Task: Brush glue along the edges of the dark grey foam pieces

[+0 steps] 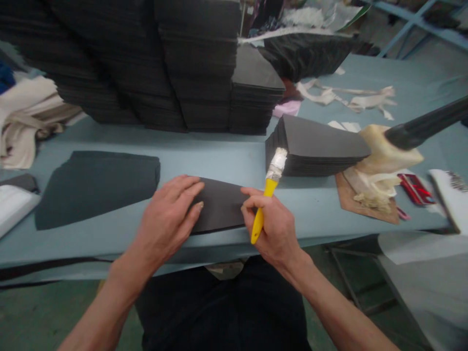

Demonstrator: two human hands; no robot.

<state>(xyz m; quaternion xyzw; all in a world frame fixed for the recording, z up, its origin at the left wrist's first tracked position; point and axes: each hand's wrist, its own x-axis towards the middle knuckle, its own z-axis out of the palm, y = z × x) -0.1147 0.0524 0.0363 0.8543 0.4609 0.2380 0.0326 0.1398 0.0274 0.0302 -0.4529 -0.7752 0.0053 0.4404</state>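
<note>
A dark grey tapered panel [221, 204] lies flat near the table's front edge, between my hands. My left hand [170, 209] rests on its left end with the fingers extended. My right hand [272, 219] holds a yellow-handled brush [270, 187], its white-coated bristles pointing up and away. The fingertips of that hand touch the panel's right end. Just behind the brush stands a stack of similar grey panels [321, 141]. To the left lies a dark green-grey pile of panels [102, 185].
Tall stacks of dark panels [146, 68] stand at the back. At the right are a yellowish block [391, 151] with a black tube, a brown board [351, 200] and a red object [417, 189]. Cloth strips [29, 117] lie at the far left.
</note>
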